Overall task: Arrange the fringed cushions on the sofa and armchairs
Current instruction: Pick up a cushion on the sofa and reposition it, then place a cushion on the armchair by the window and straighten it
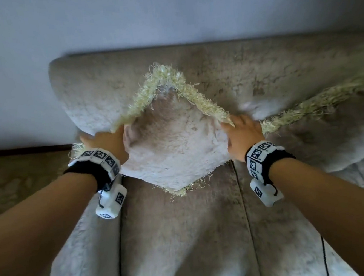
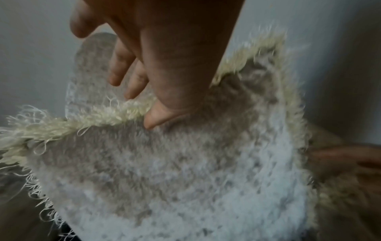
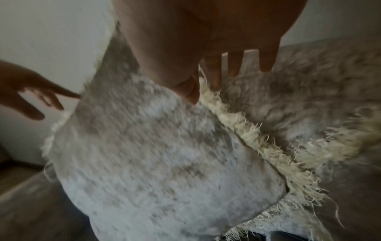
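Left hand (image 1: 107, 143) fingers behind fringed cushion (image 1: 175, 147)

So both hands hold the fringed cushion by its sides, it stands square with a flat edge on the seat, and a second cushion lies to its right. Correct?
Not quite: the cushion stands on a corner, like a diamond, not on a flat edge; the head view shows it. The rest holds: the left hand and right hand hold its sides, and a second cushion lies to its right.
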A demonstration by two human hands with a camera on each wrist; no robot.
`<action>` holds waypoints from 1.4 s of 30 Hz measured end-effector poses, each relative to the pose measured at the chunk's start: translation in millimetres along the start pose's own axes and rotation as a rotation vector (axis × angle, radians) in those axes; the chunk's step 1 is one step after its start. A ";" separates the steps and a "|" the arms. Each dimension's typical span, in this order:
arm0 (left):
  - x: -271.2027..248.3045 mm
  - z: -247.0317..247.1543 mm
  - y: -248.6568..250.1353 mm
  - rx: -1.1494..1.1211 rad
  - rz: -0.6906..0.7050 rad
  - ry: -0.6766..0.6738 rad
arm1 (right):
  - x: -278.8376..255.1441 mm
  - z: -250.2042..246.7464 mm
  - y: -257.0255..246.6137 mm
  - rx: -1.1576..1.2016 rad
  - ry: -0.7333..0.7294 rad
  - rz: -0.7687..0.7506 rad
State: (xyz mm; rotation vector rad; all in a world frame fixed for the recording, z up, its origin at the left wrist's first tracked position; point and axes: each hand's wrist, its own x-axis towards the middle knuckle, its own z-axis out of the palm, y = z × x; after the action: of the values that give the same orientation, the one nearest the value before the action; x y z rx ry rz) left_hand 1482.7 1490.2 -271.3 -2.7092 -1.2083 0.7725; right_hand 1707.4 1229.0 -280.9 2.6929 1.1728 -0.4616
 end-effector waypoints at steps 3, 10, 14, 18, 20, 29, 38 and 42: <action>-24.0 -31.1 -15.4 -0.125 0.006 0.020 | -27.3 -42.4 3.3 0.081 -0.004 -0.002; -76.2 -105.8 -44.3 -0.299 0.141 0.118 | -81.7 -154.2 -7.5 0.117 0.139 0.007; -98.6 -137.6 -55.4 -0.313 0.194 0.218 | -103.3 -187.6 -10.7 0.188 0.202 -0.042; -120.3 -162.2 -63.8 -0.313 0.181 0.316 | -118.6 -213.0 -13.3 0.224 0.260 -0.132; -130.1 -173.0 -68.1 -0.308 0.168 0.336 | -125.9 -224.6 -15.1 0.228 0.292 -0.190; -190.2 -207.9 -71.3 -0.348 0.090 0.464 | -144.7 -280.8 -14.2 0.191 0.302 -0.403; -284.9 -192.7 -105.7 -0.356 -0.181 0.468 | -142.9 -318.0 -69.1 0.166 0.299 -0.669; -352.8 -178.5 -157.9 -0.361 -0.346 0.474 | -169.9 -324.1 -142.2 0.134 0.321 -0.838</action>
State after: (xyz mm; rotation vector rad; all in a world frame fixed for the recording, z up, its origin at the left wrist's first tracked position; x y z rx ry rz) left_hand 1262.0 1369.9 72.3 -2.5839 -1.7328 -0.1381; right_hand 1562.7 1297.7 77.4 2.2994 2.4351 -0.1981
